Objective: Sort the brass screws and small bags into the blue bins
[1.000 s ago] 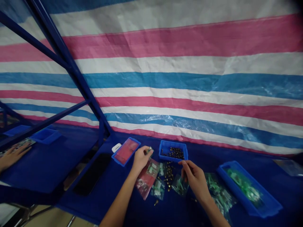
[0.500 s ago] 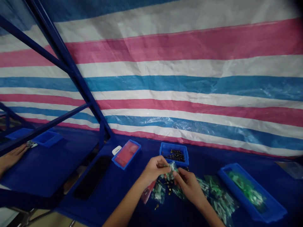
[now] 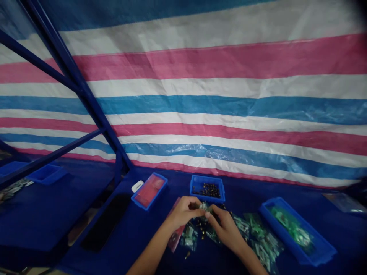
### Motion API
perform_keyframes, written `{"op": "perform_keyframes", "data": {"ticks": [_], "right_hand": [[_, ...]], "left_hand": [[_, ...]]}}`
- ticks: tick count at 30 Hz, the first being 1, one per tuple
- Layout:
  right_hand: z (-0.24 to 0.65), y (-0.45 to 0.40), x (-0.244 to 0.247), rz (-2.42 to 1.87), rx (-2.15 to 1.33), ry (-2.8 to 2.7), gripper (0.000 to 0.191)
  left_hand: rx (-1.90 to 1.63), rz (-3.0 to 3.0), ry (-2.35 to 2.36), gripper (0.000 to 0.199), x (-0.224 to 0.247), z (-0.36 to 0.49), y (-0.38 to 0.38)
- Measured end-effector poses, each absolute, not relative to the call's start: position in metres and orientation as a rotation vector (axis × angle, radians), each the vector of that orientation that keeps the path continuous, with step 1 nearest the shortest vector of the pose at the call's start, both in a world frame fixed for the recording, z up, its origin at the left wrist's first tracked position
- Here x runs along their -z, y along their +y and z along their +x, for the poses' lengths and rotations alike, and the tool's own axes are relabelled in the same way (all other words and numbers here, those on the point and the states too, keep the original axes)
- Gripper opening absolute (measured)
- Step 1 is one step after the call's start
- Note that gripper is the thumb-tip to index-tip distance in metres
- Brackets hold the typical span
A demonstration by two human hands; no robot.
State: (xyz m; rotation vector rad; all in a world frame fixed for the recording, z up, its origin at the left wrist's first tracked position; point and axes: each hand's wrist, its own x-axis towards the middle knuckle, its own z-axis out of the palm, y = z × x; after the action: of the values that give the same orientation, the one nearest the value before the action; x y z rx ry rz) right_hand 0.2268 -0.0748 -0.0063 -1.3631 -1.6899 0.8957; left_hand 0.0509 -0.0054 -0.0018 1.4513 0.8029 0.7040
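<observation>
The left hand [image 3: 186,211] and right hand [image 3: 227,228] pinch a small bag [image 3: 204,206] between their fingertips, near the parts tray's [image 3: 207,178] front edge. Blue table [image 3: 140,233] gives room leftward; rightward, bags [image 3: 266,244] crowd toward the long tray [image 3: 321,253].

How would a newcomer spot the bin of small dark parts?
Below the striped sheet lies a blue tabletop. Just beyond the left hand and right hand stands a blue bin, between a left bin and a right bin. Of the three, only it holds loose dark parts; the others show red contents and green contents.
</observation>
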Motion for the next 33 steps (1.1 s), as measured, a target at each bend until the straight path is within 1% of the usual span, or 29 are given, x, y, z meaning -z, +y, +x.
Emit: {"op": "perform_keyframes", "data": {"ticks": [4,9,11,13,15,17,19,21,24,27,30,33], "right_hand": [[0.23,-0.074,-0.001,-1.362,-0.916,-1.703,0.038],[0.232,-0.085,-0.017,-1.288,-1.079,-1.739,0.037],[0.235,-0.094,-0.02,-1.35,-1.051,-1.751,0.037],[0.244,-0.106,-0.019,-1.434,-0.965,-1.709,0.038],[0.261,-0.119,-0.015,-1.504,-0.87,-1.53,0.038],[0.282,-0.131,-0.008,-1.573,-0.739,-1.173,0.039],[0.303,-0.142,-0.001,-1.616,-0.621,-0.793,0.038],[0.316,-0.149,0.007,-1.632,-0.614,-0.603,0.038],[0.319,-0.157,0.017,-1.648,-0.752,-0.678,0.043],[0.312,-0.162,0.024,-1.721,-0.752,-0.812,0.047],[0.31,-0.164,0.027,-1.891,-0.55,-0.912,0.047],[0.317,-0.16,0.034,-2.028,-0.195,-1.145,0.044]], "left_hand": [[-0.652,1.501,0.796,0.038,0.001,0.049,-0.005],[-0.564,1.566,0.722,0.038,-0.006,0.044,-0.006],[-0.521,1.649,0.679,0.037,-0.007,0.044,-0.007],[-0.514,1.678,0.638,0.041,-0.006,0.047,-0.008],[-0.55,1.625,0.609,0.047,-0.004,0.05,-0.01],[-0.611,1.561,0.608,0.052,-0.001,0.053,-0.01],[-0.667,1.541,0.628,0.052,0.0,0.054,-0.009],[-0.694,1.535,0.64,0.052,0.001,0.054,-0.008],[-0.706,1.537,0.65,0.052,0.0,0.053,-0.007],[-0.707,1.543,0.673,0.046,-0.001,0.052,-0.007],[-0.727,1.574,0.732,0.041,-0.001,0.051,-0.007],[-0.748,1.635,0.845,0.039,-0.002,0.052,-0.008]]}}
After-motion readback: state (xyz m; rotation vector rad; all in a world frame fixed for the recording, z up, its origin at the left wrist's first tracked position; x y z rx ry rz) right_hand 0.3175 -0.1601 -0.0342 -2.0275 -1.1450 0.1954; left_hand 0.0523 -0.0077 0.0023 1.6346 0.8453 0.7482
